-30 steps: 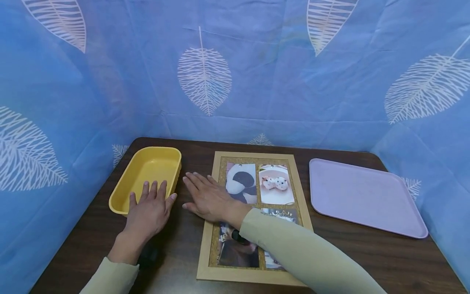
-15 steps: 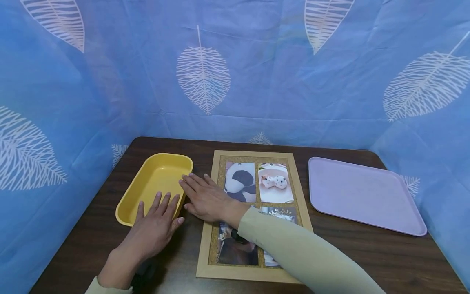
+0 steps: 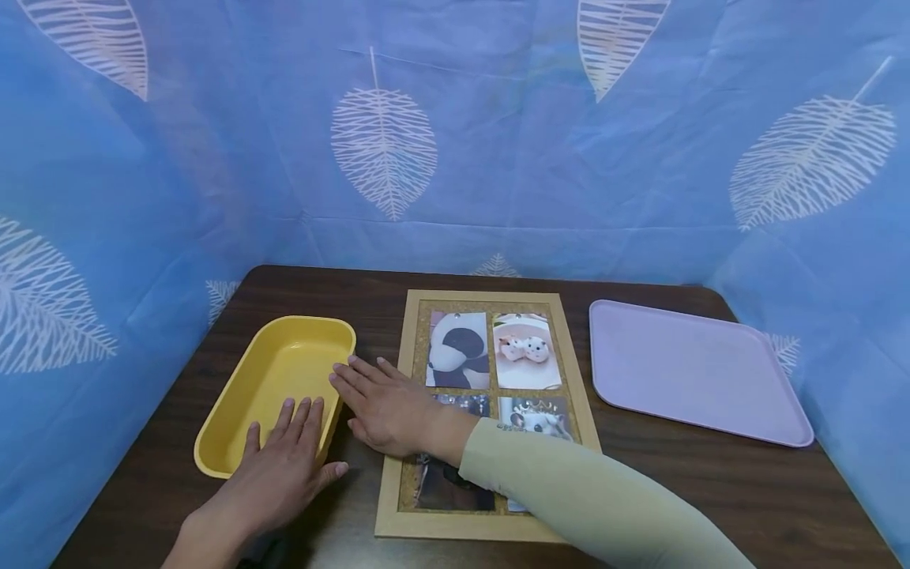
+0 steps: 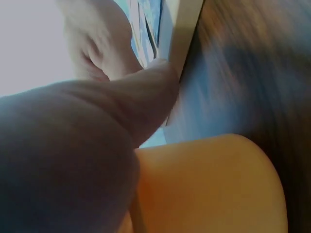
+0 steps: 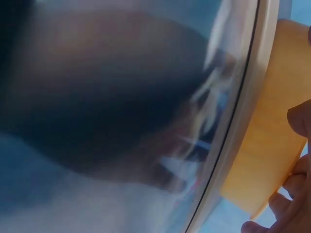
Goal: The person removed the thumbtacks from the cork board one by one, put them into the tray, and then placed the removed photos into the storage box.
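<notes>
1. While the left hand [image 3: 280, 474] is laid across the near end of the tub [image 3: 277, 371], its fingers are kept straight and a little spread, with the thumb set apart outside the right side; nothing is gripped by it.
2. The right hand [image 3: 391, 407] is stretched leftward, its fingers straight and lying close together; nothing is gripped here either. The tub's right rim is met by the fingertips in the head view, but how firmly it is pressed cannot be told.
3. The tub, yellow and oblong, is set upright at the left of the table [image 3: 746, 490], its long sides slanted and its near end partly hidden by the left hand.
4. Just right of the tub, the frame [image 3: 469, 528] is laid flat. Its left edge is crossed by the right wrist, and its lower part is covered by the sleeve [image 3: 562, 482].
5. Four photos [image 3: 458, 348] are arranged inside the frame in two rows; the lower two are partly hidden.
6. At the right, well apart from both hands, a lilac tray [image 3: 700, 371] is placed at a slant.
7. The table is backed by a blue cloth [image 3: 498, 142], printed with white leaves.
</notes>
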{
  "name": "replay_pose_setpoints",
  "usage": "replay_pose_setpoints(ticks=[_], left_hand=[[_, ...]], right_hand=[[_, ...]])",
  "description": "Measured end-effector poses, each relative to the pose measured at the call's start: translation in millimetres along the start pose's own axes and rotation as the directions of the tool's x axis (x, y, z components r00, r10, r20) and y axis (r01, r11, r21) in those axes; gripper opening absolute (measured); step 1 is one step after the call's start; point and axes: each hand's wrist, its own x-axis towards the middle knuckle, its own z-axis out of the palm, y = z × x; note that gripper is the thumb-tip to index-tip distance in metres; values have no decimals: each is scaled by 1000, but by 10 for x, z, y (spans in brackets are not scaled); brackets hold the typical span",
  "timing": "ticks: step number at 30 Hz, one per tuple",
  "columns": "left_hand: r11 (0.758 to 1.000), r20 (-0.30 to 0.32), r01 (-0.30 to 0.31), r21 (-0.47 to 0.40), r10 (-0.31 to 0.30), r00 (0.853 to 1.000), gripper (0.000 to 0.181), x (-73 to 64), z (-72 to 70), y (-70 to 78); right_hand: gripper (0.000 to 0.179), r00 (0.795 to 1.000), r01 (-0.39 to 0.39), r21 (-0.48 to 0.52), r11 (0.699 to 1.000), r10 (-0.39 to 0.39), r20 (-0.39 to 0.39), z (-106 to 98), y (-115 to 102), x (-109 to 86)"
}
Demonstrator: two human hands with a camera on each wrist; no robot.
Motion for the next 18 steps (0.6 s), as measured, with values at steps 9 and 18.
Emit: replay_pose_setpoints(ticks=[9,18], left_hand=[[1000,-27,-11,6,11,1000,94,-34,42,0],[999,30,-8,-31,9,1000,100,0,-14,30]], right_hand=[[66,1000,18,-4,1000,-18,-16,1,-52,-39],[68,999,34,64,997,-32,-32,23,2,-82]])
